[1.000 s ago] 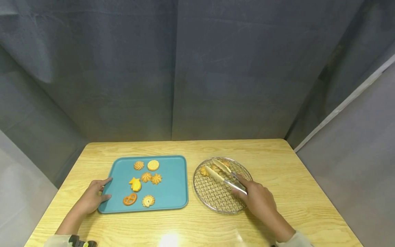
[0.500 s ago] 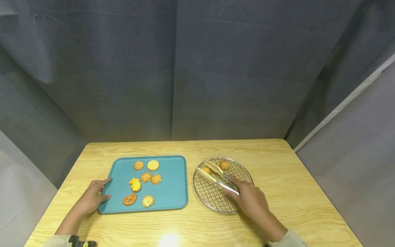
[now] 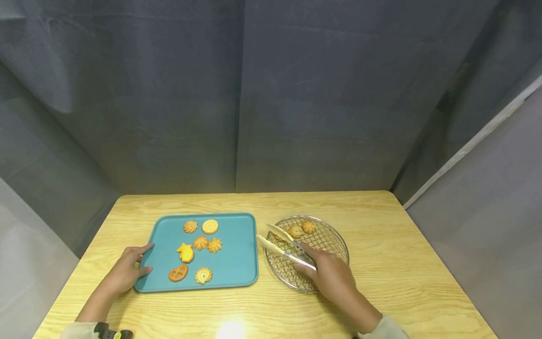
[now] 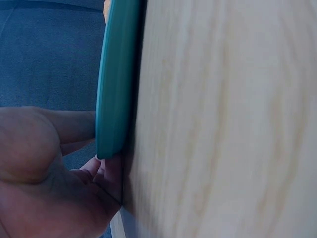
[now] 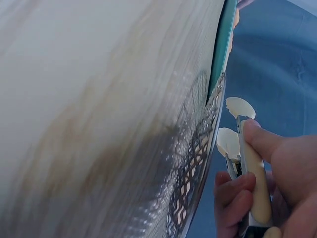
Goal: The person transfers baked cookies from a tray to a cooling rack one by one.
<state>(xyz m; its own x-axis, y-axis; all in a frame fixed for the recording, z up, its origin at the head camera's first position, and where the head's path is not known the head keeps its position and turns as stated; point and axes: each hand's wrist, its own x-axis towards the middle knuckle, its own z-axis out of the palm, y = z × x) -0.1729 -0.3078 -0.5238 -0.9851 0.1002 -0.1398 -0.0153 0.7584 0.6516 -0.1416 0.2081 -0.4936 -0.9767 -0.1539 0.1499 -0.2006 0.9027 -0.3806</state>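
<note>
At the left end of the teal tray (image 3: pixel 237 256), my left hand (image 3: pixel 123 270) grips the rim, and the left wrist view shows the thumb (image 4: pixel 74 124) lying over the rim. My right hand (image 3: pixel 336 278) holds tongs (image 3: pixel 273 246) with pale tips, whose arms are spread apart. Those tips hover over the left edge of the round wire rack (image 3: pixel 277 278), close to the tray's right side, with no cookie visible between them. On the rack sit a flower-shaped cookie (image 3: pixel 308 227) and a paler cookie (image 3: pixel 295 231); another is partly hidden behind the tongs.
Several cookies lie on the tray, among them a pretzel (image 3: pixel 178 273), a fish-shaped one (image 3: pixel 186 253) and a round one (image 3: pixel 210 227). The wooden table (image 3: pixel 262 310) bears both tray and rack. Grey curtains (image 3: pixel 322 117) stand behind and at the sides.
The right hand has carried the tongs leftward across the rack toward the tray, uncovering two cookies. The left hand and tray stay where they were.
</note>
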